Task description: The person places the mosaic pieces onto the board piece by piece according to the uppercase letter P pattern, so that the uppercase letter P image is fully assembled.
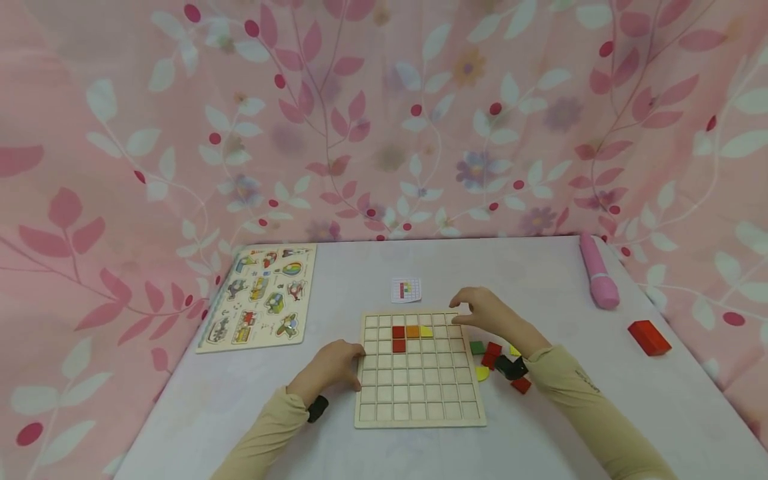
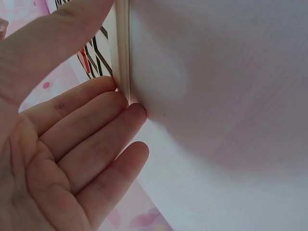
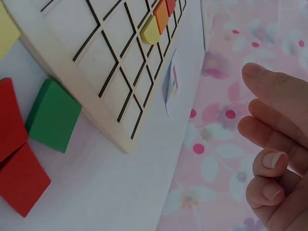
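Bracing the grid board (image 1: 420, 413) (left edge), left hand (image 1: 333, 371)

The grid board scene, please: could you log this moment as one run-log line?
left hand: rests against grid board left edge | right hand: empty, above board's upper right corner | board: two red, one orange, one yellow

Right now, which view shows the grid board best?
Head view: the whole grid board shows, with its red, orange and yellow tiles. Right wrist shows only a corner. Left wrist shows just its edge, touched by the left hand.
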{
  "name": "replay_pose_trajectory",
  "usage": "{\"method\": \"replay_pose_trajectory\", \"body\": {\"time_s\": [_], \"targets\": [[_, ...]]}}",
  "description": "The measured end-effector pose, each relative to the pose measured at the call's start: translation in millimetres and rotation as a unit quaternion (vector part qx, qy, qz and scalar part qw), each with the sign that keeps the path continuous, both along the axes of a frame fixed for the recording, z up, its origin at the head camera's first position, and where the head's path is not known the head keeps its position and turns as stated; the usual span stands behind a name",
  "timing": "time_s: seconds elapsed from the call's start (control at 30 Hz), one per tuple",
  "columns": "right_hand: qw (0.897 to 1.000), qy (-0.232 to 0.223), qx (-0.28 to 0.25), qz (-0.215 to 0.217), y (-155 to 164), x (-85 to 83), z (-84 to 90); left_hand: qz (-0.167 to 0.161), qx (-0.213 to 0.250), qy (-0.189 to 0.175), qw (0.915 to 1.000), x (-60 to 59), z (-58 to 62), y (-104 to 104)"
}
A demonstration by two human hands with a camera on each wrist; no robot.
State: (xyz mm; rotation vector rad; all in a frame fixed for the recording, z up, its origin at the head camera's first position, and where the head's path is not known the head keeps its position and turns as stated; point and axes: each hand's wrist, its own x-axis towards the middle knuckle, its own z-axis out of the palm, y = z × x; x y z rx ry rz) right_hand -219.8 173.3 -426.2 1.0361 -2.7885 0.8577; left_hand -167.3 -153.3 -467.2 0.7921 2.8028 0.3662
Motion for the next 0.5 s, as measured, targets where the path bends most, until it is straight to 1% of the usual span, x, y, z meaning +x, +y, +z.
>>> {"method": "replay_pose_trajectory", "body": {"time_s": [0.17, 0.23, 0.37, 0.5], "targets": [[1.000, -0.002, 0.005, -0.009, 14.8, 8.8, -4.9, 0.003, 0.007, 0.000, 1.0000, 1.6, -1.5, -1.1], [1.000, -0.003, 0.009, -0.020, 20.3, 12.0, -7.0, 0.003, 0.008, 0.001, 1.0000, 1.7, -1.9, -1.2], [0.999, -0.014, 0.013, -0.045, 29.1, 17.6, -9.6, 0.002, 0.012, 0.006, 0.9999, 1.8, -2.2, -1.0], [0.998, -0.028, 0.010, -0.054, 34.8, 21.1, -12.1, 0.006, 0.012, 0.007, 0.9999, 1.4, -1.8, -0.4]]}}
